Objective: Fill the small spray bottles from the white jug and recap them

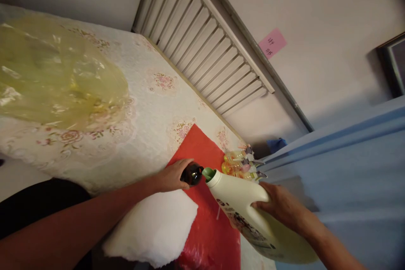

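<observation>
Gripping dark bottle (192, 175) in left hand (171, 176), over red sheet (202, 149). Gripping tilted pale jug (242, 194) in right hand (281, 203), with green spout (209, 174) just beside bottle's neck.

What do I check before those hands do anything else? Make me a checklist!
1. Left hand holding the dark bottle: ok.
2. Right hand holding the big jug: ok.
3. Jug's cap off: ok, its green spout shows.
4. Spout and bottle top touching: cannot tell, but they're very close.
5. Liquid flowing: cannot tell.
6. Small yellow bottles well away from the jug: not ok, they look close.
</observation>
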The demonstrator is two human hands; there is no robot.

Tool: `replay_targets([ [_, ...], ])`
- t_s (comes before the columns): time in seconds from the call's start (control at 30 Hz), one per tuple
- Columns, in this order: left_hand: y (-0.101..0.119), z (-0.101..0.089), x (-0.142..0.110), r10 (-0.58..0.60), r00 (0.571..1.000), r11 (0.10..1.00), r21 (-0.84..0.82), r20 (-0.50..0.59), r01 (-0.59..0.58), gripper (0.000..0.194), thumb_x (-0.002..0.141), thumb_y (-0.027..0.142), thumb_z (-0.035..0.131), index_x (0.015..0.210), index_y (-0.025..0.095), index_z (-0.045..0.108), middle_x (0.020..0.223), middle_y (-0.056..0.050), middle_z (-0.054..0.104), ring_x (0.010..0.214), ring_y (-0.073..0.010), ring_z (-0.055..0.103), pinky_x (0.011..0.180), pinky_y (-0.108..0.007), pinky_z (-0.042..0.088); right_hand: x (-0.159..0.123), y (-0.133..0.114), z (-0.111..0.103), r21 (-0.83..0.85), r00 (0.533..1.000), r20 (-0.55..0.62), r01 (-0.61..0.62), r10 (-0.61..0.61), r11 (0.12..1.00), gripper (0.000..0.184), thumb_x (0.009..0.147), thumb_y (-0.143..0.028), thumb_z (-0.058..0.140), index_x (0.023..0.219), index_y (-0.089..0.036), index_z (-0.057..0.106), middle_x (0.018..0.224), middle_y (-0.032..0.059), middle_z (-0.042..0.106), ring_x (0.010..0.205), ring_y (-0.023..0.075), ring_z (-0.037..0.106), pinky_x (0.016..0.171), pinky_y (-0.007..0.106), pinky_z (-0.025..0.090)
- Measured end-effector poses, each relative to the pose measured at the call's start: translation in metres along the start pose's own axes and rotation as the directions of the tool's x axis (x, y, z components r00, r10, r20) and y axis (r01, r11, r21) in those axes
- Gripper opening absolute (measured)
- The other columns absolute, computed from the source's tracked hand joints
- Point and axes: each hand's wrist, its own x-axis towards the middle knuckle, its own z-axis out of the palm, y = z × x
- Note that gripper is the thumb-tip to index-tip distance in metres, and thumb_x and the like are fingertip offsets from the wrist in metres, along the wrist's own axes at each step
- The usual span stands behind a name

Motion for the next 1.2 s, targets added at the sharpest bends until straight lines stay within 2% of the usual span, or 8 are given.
replay_targets([
  [0.5, 0.0013, -0.0004, 0.0001, 0.001, 1.0, 1.0, 0.001, 0.012, -0.001, 0.085, 0.061, 0.022, 0.074, 0.138, 0.027, 0.04, 0.137, -0.007, 0.052, 0.127, -0.0314, 0.047, 0.106, -0.043, 0.041, 0.0025, -0.0008, -0.004, -0.016, 1.0, 0.0, 0.016, -0.016, 1.0, 0.021, 0.079, -0.04, 0.063, 0.086, -0.021, 0.06, 0.083, 0.0052, 0.071, 0.074, 0.0203, 0.064, 0.064, 0.027, 0.041],
  [0.83, 0.0031, -0.0009, -0.0012, -0.04, 0.999, 0.999, -0.01, 0.016, 0.04, 0.088, 0.06, 0.023, 0.074, 0.14, 0.026, 0.038, 0.138, -0.009, 0.051, 0.127, -0.0317, 0.048, 0.106, -0.043, 0.041, 0.0017, -0.0043, -0.0079, -0.011, 1.0, 0.005, 0.012, -0.012, 1.0, 0.02, 0.078, -0.038, 0.063, 0.086, -0.02, 0.062, 0.082, 0.0055, 0.072, 0.073, 0.0202, 0.064, 0.065, 0.028, 0.042],
  [1.2, 0.0065, -0.0029, -0.0009, -0.026, 0.999, 1.0, -0.002, 0.026, 0.026, 0.086, 0.061, 0.022, 0.073, 0.139, 0.025, 0.039, 0.138, -0.01, 0.051, 0.128, -0.0333, 0.047, 0.106, -0.046, 0.04, 0.003, -0.0026, -0.0083, -0.018, 1.0, 0.0, 0.012, -0.012, 1.0, 0.022, 0.078, -0.039, 0.064, 0.087, -0.02, 0.063, 0.085, 0.0061, 0.073, 0.075, 0.0209, 0.065, 0.067, 0.028, 0.044],
])
